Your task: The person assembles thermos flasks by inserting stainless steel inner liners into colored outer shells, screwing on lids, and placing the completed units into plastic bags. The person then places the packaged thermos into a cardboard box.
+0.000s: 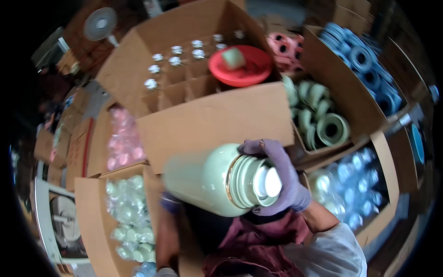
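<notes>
A pale green vacuum flask (pixel 203 177) lies on its side in front of me, its threaded neck with a gold ring turned to the right and a bright silvery mouth showing. My right hand (pixel 288 180), in a purple-grey glove, curls round the neck end with its fingers closed on it. Of my left hand (pixel 170 203) only a dark glove cuff shows by the flask's lower left; its fingers are hidden behind the body. Below the flask hangs dark red cloth (pixel 254 240) over my lap.
Ahead stands a divided carton (pixel 212 111) with several silvery tops and a red bowl (pixel 244 69) holding a pale block. Right are boxes of green rings (pixel 332 129), blue rings (pixel 364 60) and bagged blue parts (pixel 355 180). Bagged pink (pixel 123 138) and green caps (pixel 131 217) sit left.
</notes>
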Available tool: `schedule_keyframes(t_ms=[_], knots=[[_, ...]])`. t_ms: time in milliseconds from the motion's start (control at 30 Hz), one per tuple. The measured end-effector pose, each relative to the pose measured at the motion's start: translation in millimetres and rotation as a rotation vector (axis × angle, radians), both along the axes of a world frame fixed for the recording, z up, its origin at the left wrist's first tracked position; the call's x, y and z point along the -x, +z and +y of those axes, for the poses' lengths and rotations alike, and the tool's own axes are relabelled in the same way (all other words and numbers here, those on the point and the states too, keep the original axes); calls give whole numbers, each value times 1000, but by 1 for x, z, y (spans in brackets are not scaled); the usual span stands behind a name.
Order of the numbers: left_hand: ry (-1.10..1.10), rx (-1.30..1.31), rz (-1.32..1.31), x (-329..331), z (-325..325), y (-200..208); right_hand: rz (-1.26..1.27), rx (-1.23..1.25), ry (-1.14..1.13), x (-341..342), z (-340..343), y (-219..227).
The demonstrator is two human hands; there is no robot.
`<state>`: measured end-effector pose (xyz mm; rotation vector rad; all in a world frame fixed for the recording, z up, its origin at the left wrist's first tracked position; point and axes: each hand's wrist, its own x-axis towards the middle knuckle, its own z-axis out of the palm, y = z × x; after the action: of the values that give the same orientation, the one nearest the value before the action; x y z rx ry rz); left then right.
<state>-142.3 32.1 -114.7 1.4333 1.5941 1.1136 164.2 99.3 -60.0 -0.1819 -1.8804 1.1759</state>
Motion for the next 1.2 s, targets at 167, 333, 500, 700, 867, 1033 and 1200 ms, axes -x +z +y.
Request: schedule_keyframes(t_ms=[167,333,500,700,867,1033,1200], knots=[[-392,115,373,-6,3,111,-358,94,13,-42,-72,-86],[-651,-41,740,-84,-8,69,-646,-434,-638,-112,42,-120],[-711,33,713,-76,4,14,-1275,-550,-1388,-260,187,-144],[-650,29,616,-85,0,-3,-1163,-166,-1268,-310,257,-193],[-223,-126,448,-98,16,20,-436,-136,-988,-210,235,-114],[-323,-109,-826,-133,38,57,-372,-406,-650,-37,111,-39],[-66,-94,-744,-103,15,60,-378,-974,-608,22,61,7]])
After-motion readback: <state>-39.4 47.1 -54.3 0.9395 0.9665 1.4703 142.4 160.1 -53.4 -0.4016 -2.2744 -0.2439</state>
